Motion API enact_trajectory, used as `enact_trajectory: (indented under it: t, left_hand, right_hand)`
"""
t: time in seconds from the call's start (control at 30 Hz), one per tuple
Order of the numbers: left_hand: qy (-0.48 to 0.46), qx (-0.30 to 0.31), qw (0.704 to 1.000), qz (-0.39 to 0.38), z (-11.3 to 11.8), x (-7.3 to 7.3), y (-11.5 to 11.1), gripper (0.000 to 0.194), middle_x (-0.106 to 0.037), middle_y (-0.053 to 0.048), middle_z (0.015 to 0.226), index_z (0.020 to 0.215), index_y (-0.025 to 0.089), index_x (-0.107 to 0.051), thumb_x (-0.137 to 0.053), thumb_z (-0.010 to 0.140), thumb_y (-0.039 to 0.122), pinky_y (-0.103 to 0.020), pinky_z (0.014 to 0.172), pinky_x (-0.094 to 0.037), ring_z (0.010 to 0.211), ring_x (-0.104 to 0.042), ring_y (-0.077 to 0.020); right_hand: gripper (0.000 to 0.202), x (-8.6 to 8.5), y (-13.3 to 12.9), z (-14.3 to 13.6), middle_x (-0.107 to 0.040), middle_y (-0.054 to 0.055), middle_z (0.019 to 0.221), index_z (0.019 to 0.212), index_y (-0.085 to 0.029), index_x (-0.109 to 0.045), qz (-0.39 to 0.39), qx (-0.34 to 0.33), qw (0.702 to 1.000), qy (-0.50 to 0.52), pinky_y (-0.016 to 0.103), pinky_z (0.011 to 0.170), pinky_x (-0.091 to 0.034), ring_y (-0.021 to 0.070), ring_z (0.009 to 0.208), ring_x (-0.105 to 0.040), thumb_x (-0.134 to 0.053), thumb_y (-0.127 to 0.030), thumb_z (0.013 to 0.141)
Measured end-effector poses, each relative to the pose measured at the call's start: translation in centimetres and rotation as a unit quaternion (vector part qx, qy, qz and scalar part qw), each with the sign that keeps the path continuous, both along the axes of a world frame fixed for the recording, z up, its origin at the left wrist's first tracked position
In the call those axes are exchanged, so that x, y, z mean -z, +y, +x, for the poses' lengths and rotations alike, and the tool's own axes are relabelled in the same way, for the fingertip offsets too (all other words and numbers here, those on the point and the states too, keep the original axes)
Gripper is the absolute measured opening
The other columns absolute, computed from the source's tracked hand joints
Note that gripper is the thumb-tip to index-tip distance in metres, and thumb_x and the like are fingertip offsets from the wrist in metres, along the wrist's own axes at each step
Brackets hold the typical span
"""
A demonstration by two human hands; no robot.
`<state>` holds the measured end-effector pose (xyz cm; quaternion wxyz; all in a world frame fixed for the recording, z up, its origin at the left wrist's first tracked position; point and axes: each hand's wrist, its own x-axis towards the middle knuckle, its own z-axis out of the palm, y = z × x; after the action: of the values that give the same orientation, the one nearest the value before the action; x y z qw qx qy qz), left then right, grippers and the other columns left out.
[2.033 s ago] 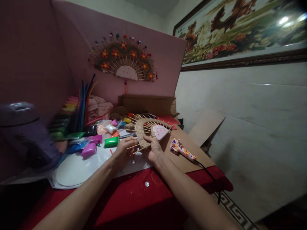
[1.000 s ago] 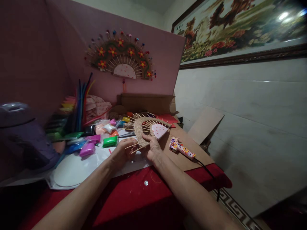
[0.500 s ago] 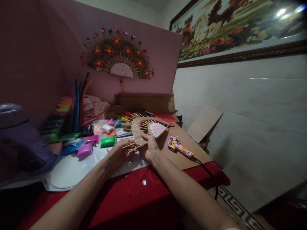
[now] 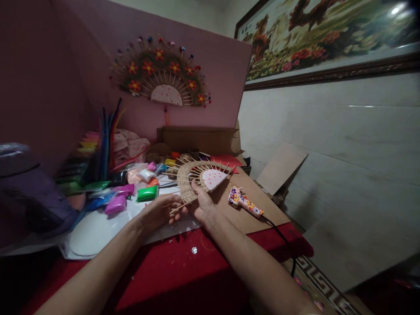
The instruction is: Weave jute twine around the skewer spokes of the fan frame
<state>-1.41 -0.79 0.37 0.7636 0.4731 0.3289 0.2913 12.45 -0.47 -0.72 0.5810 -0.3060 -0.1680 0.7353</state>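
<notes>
Between my hands is a woven fan (image 4: 187, 183) with thin wooden sticks radiating out and a white half-round centre with pink spots. My right hand (image 4: 204, 204) grips its lower near edge, thumb on top and the other fingers mostly hidden below. At the fan's lower left, my left hand (image 4: 166, 211) has its fingers curled around the stick ends by the woven edge. A flower-patterned glue gun (image 4: 244, 202) lies on the brown cardboard (image 4: 262, 192) to the right of the fan, its black cord running over the table edge.
Bags of coloured clay, one green (image 4: 147, 193), lie left of my hands beside a white disc (image 4: 93, 234). A finished fan (image 4: 166, 95) decorated with flowers hangs on the pink board (image 4: 223, 74). A purple container (image 4: 29, 197) stands far left; a red cloth (image 4: 164, 280) covers the table.
The fan has shifted slightly left and lies a little flatter. My left fingers have moved down and closer in along its lower left edge.
</notes>
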Motion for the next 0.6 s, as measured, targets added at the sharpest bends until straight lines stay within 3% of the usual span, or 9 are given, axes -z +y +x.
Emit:
enact_trajectory:
  t: [0.2,0.43,0.6]
  left_hand:
    - [0.029,-0.01,0.999,0.013,0.2,-0.1,-0.1,0.016,-0.065,-0.008,0.067,0.075,0.013,-0.063,-0.059,0.07,0.028,-0.019,0.037,-0.031,0.043,-0.049,-0.0095]
    - [0.035,0.034,0.998,0.027,-0.1,-0.1,0.2,0.017,-0.062,-0.007,0.058,0.066,0.013,-0.061,-0.054,0.072,0.027,-0.018,0.031,-0.025,0.034,-0.045,-0.0075]
    - [0.035,0.014,0.999,0.027,0.2,-0.4,0.1,0.014,-0.06,-0.007,0.056,0.066,0.011,-0.06,-0.055,0.069,0.023,-0.018,0.033,-0.028,0.035,-0.044,-0.0067]
  right_hand:
    - [0.027,0.2,0.1,-0.2,-0.063,0.003,0.058,0.078,-0.014,-0.057,-0.004,0.007,1.0,0.022,0.026,0.047,-0.048,0.0157,0.053,-0.059,-0.053,-0.041,0.081]
    - [0.031,-0.1,0.5,-0.1,-0.06,0.002,0.054,0.077,-0.014,-0.057,-0.049,0.031,0.998,0.027,0.026,0.05,-0.049,0.0143,0.051,-0.058,-0.05,-0.044,0.083]
    - [0.039,-0.5,-1.7,1.0,-0.059,0.003,0.055,0.076,-0.013,-0.056,-0.074,0.016,0.997,-0.011,0.023,0.045,-0.046,0.0119,0.047,-0.054,-0.047,-0.051,0.082]
